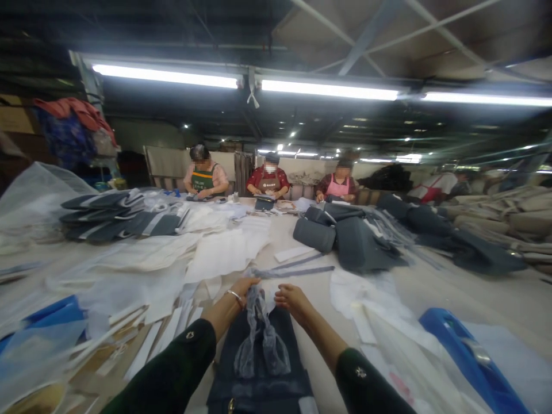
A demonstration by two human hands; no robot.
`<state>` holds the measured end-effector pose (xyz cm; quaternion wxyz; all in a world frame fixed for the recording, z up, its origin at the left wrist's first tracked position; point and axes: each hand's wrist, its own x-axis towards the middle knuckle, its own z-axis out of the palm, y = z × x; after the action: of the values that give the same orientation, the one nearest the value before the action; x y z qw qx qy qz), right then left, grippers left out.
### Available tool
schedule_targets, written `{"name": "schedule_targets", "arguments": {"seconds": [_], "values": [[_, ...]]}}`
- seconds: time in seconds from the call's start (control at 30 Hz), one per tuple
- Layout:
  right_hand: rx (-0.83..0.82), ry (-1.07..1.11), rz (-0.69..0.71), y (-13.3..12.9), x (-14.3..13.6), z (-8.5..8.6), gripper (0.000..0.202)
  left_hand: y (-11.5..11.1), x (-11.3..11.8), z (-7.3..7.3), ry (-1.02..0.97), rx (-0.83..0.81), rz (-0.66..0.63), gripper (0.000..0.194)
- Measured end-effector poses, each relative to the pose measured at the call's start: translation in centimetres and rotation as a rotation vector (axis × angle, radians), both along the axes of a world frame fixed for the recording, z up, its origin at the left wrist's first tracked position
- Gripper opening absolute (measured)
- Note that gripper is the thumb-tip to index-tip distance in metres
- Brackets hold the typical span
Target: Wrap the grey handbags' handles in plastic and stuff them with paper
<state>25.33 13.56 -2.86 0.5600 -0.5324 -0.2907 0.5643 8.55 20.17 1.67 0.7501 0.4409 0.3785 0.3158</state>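
Note:
A dark grey bag (259, 388) lies in front of me on the table, with a gold-coloured metal fitting near its lower edge. Clear plastic wrap covers its straps (276, 351), which form loops over the bag. My left hand (245, 288), with a bracelet at the wrist, is closed at the upper end of the wrapped straps. Just to the right, my right hand (291, 299) has its fingers curled beside a small white piece (271, 300); whether it grips that piece is unclear.
Blue tape dispensers (470, 356) stand at both sides. Dark bag pieces (366, 241) are heaped ahead to the right, others (116, 215) stacked left. White sheets (228, 253) and cut strips spread leftward. Several co-workers (267, 181) work across the table.

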Motion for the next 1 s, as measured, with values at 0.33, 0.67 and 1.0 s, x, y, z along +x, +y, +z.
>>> {"name": "schedule_targets", "arguments": {"seconds": [0.33, 0.67, 1.0], "values": [[0.081, 0.438, -0.051, 1.8, 1.6, 6.2, 0.064, -5.4, -1.6, 4.5, -0.061, 0.360, -0.239, 0.040], [0.652, 0.384, -0.119, -7.0, -0.7, 23.6, 0.019, -10.2, -5.2, 8.0, 0.232, 0.713, -0.014, 0.036], [1.216, -0.931, 0.149, -24.2, -7.9, 17.7, 0.024, -32.6, -10.8, 10.2, -0.434, 0.026, -0.475, 0.065]]}}
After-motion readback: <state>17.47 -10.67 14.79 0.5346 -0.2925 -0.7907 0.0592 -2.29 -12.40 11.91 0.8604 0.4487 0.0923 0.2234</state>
